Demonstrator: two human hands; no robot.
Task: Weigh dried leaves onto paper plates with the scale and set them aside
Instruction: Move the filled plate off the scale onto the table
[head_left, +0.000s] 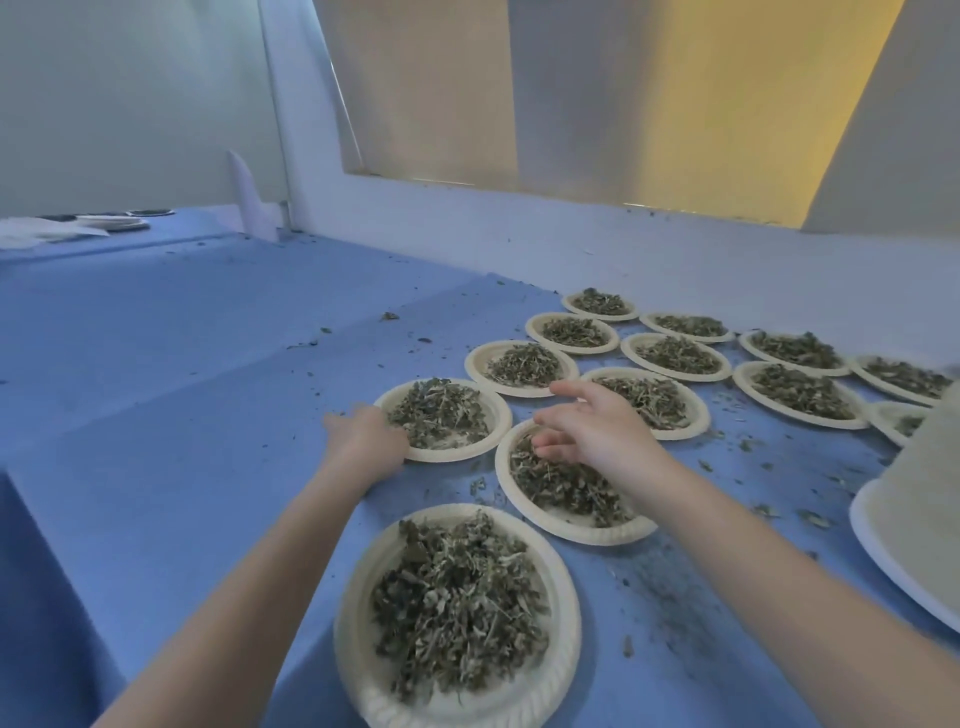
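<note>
The left hand (366, 434) is laid on the near-left rim of a paper plate (457, 454) heaped with dried leaves (439, 413); whether its fingers curl round the rim cannot be told. The right hand (597, 426) is held over the neighbouring plate (561, 522), fingers spread and loosely bent, the fingertips (543, 440) just at its leaf pile (563, 483). Another full plate (363, 639) is seen nearest, on the blue tabletop (182, 467). More filled plates (675, 358) are lined up beyond, toward the wall. Leaf crumbs (727, 452) are scattered around them.
</note>
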